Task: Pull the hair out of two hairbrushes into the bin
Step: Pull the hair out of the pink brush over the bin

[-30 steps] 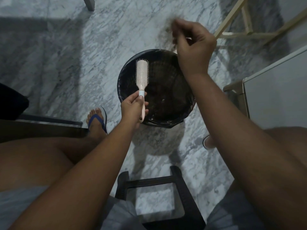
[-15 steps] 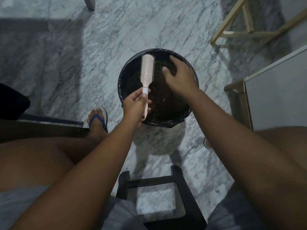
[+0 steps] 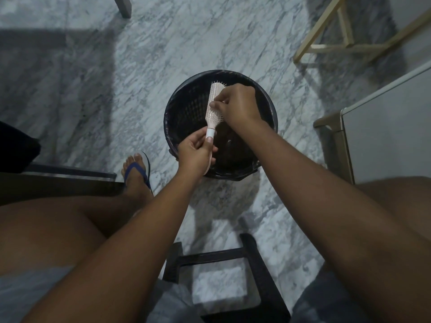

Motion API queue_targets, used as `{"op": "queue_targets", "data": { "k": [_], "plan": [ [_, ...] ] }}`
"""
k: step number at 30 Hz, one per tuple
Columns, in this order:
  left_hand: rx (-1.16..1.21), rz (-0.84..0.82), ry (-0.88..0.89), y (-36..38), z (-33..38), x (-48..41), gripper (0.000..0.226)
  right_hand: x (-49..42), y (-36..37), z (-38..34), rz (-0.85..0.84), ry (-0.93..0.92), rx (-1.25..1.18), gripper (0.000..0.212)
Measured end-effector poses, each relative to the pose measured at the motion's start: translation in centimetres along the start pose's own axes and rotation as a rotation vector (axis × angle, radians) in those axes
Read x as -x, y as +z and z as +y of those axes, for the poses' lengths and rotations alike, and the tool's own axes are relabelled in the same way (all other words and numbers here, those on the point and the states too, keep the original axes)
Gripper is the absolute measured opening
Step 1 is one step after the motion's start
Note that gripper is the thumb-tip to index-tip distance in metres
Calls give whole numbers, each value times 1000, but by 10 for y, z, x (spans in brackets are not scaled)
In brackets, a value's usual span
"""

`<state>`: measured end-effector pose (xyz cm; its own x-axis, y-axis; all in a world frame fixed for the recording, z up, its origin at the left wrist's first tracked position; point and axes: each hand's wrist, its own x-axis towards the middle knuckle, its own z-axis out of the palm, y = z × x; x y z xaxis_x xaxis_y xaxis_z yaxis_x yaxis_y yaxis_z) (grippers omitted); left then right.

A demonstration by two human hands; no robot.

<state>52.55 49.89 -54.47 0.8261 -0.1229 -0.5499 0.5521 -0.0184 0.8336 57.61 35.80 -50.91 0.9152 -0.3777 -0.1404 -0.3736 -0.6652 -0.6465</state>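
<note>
Hands work one hairbrush, one bin.

Both arms reach forward and down from a seated pose. Left hand curled in a closed grip, thumb up. Right hand farther out, wrist bent, fingertips pinched together, knuckles toward the camera.

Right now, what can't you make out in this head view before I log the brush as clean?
- Hair left in the hairbrush: the right hand covers the middle bristles; strands are too fine to see.
- Whether the right hand pinches any hair: its fingertips are curled under.
- Contents of the bin: dark liner, dim light.
- Second hairbrush: not in view.
- Brush handle: wrapped by the left hand.
</note>
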Motion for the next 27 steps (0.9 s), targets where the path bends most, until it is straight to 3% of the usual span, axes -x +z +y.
{"op": "queue_targets", "data": {
  "k": [6, 12, 13, 16, 21, 23, 27],
  "plan": [
    [103, 23, -165, -2, -3, 0, 28, -4, -8, 1, 7, -117, 126, 12],
    [119, 47, -165, -8, 0, -2, 29, -8, -27, 1, 361, -83, -236, 14],
    [119, 39, -155, -9, 1, -3, 29, -10, -28, 6, 343, -28, -234, 14],
    [124, -4, -143, -9, 3, -3, 28, -8, -22, 17, 24, 148, 27, 27],
    [226, -151, -254, -10, 7, -2, 33, -4, -8, 2, -95, 48, -122, 79],
    [255, -187, -297, -10, 12, -1, 35, -11, -7, -2, -75, 27, -81, 71],
    [265, -217, -281, -11, 19, 2, 34, -24, -11, -8, 7, 23, -31, 28]
  ]
}}
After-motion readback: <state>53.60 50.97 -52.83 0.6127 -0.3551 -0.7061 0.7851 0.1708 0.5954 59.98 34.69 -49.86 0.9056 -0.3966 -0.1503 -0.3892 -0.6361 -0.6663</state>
